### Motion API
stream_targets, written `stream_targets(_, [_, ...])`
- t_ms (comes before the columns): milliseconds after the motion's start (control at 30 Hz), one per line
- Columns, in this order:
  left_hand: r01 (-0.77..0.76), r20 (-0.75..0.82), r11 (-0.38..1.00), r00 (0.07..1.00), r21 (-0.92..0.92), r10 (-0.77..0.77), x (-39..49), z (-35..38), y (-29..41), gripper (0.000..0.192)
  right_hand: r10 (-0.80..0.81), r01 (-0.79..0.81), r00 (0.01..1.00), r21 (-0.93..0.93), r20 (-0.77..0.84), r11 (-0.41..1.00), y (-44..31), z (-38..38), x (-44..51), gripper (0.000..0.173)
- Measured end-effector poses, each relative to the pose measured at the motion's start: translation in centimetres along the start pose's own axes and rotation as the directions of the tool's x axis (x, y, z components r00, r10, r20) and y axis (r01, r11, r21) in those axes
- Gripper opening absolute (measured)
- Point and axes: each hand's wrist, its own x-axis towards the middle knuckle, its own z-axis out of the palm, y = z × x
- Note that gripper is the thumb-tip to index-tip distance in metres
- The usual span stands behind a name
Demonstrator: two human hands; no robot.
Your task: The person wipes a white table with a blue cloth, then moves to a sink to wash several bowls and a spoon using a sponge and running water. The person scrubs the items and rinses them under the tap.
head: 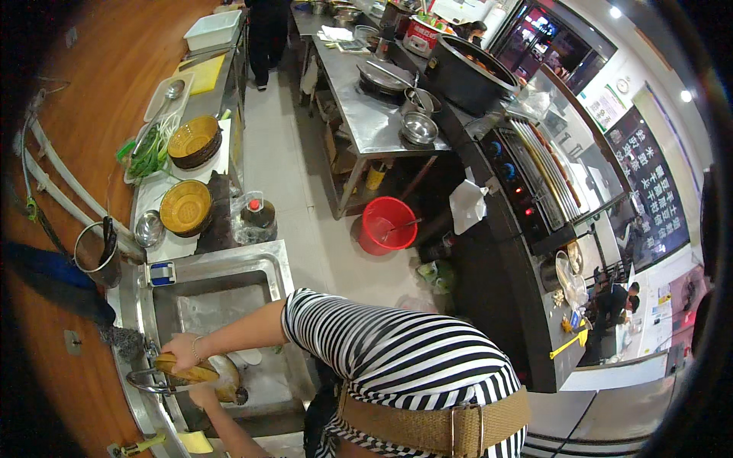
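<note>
At the left of the stainless-steel sink (278, 257), my right hand (182, 350), with a bracelet at the wrist, grips a tilted yellow-brown basket (192, 371) beside the curved metal faucet (140, 379). My left hand (201, 395) is just below the basket's edge; its fingers are mostly hidden, so its hold is unclear. Beside both hands, a rounded, shiny vessel (229, 378) with a dark end lies in the basin. Two more yellow baskets, one nearer (186, 206) and one farther (194, 137), stand on the counter beyond the sink.
A steel scrubber (121, 342) and a yellow cloth (194, 442) lie along the sink's edge. Green onions (150, 151), a metal bowl (150, 228) and a capped jug (257, 216) are beyond it. A red bucket (389, 226) stands on the floor; a person's legs (264, 40) show farther off.
</note>
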Motion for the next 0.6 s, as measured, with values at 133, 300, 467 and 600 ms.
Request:
stream_targets(133, [-0.156, -0.086, 0.977, 0.982, 0.145, 0.169, 0.6, -1.7, 2.4, 0.031, 0.049, -0.050, 0.999, -0.072, -0.023, 0.996, 0.1, -3.0, -2.6, 0.056])
stream_targets(300, [0.033, -0.353, 0.999, 0.935, 0.006, -0.028, -3.6, -1.9, 0.8, 0.040, 0.269, -0.262, 0.962, 0.141, -0.034, 0.955, 4.0, -9.8, -9.2, 0.059])
stream_targets(467, [0.557, -0.259, 0.623, 0.595, -0.549, -0.760, -8.2, 4.6, -1.7, 0.040, 0.623, -0.556, 0.773, 0.606, 0.124, 0.570, 5.5, -14.6, -16.2, 0.067])
stream_targets(600, [0.124, 0.605, -0.682, 0.591, -0.721, -0.533, -11.4, 11.0, -1.3, 0.050, 0.670, -0.534, 0.742, 0.618, 0.016, 0.577, 5.3, -17.1, -18.5, 0.056])
